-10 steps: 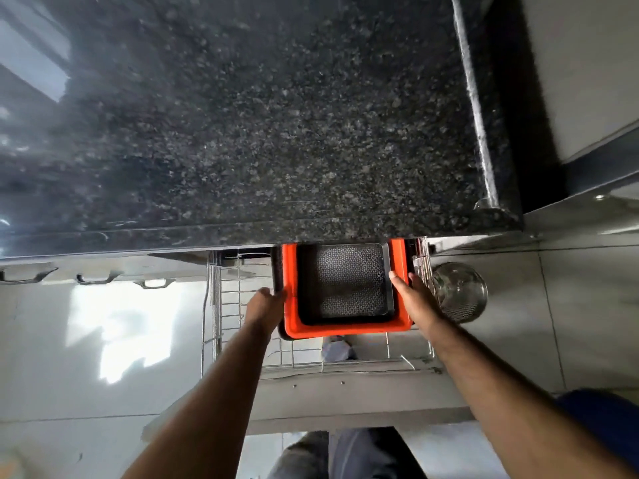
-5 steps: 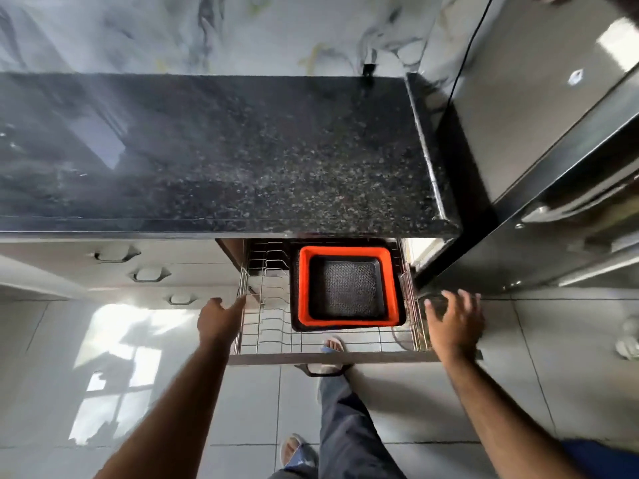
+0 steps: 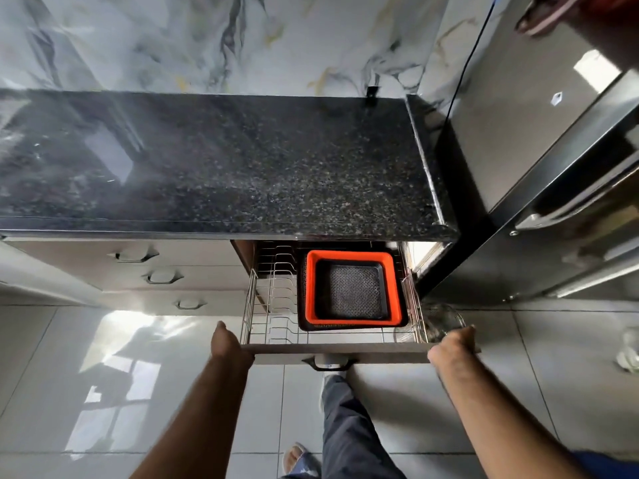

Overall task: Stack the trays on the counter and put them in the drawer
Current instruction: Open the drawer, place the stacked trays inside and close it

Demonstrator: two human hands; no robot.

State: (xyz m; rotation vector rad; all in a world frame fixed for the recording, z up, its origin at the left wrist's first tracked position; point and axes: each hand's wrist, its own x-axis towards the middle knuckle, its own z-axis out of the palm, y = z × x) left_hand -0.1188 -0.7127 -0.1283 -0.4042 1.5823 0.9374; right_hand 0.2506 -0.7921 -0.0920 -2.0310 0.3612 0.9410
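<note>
The wire-rack drawer (image 3: 273, 305) under the black granite counter (image 3: 242, 167) is pulled out. In its right half sits a stack of trays: an orange tray (image 3: 349, 256) nested in a black one (image 3: 332, 327), with a smaller black mesh-bottomed tray (image 3: 356, 292) inside the orange one. My left hand (image 3: 228, 344) is on the left end of the drawer front (image 3: 363, 352). My right hand (image 3: 449, 344) is on its right end. The fingers of both hands are folded over the panel and mostly hidden.
A steel refrigerator (image 3: 553, 167) stands right of the counter, close to the drawer's right side. A round wire strainer (image 3: 444, 321) sits low by the drawer's right corner. Closed drawers (image 3: 162, 274) lie to the left. My leg (image 3: 345, 426) stands below the drawer handle (image 3: 328, 364).
Both hands let go of the tray stack, which stays in the drawer. They drew back to the two ends of the drawer front, and the view pulled back and up.
</note>
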